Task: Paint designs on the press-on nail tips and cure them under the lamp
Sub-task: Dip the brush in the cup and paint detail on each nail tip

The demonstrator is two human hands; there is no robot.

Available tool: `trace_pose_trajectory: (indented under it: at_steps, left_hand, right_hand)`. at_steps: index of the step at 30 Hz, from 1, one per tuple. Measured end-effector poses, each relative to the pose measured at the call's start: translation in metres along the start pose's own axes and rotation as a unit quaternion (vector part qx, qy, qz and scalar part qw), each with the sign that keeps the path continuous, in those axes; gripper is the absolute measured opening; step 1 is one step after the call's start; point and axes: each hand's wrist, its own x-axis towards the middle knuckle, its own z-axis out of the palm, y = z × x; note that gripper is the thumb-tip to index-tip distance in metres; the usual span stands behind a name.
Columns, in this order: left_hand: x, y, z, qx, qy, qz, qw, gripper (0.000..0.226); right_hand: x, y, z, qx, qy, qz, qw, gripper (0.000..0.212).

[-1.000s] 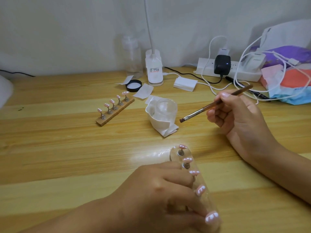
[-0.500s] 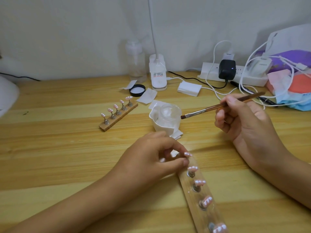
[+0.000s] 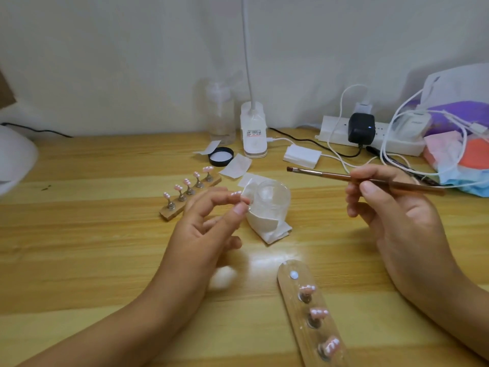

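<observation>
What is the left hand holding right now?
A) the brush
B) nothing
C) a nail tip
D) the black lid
C: the left hand pinches a nail tip between thumb and forefinger, while the brush is in the right hand.

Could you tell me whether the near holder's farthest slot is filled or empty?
Empty: that slot on the near holder shows only a bare white dot.
</observation>
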Motion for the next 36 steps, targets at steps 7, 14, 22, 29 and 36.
trace_pose_trajectory:
  at_steps: [7, 14, 22, 29, 36]
  left_hand:
    - [0.008, 0.005, 0.007, -0.192, -0.080, -0.135, 0.969, 0.026]
    - [0.010, 0.007, 0.004, -0.209, -0.170, -0.176, 0.947, 0.007]
    - [0.007, 0.003, 0.005, -0.161, -0.207, -0.134, 0.956, 0.009]
    - [0.005, 0.000, 0.006, -0.126, -0.214, -0.103, 0.963, 0.011]
    - [0.006, -0.001, 0.007, -0.149, -0.169, -0.127, 0.966, 0.005]
  right_hand:
    - [0.000, -0.001, 0.000, 0.003, -0.017, -0.014, 1.000, 0.022]
    - [-0.004, -0.005, 0.006, -0.048, -0.031, -0.052, 0.997, 0.028]
    - [-0.012, -0.005, 0.010, -0.121, -0.099, -0.077, 0.985, 0.017]
    - [-0.012, -0.008, 0.013, -0.174, -0.137, -0.071, 0.973, 0.017]
    - [-0.008, -0.002, 0.007, -0.092, -0.070, -0.087, 0.989, 0.018]
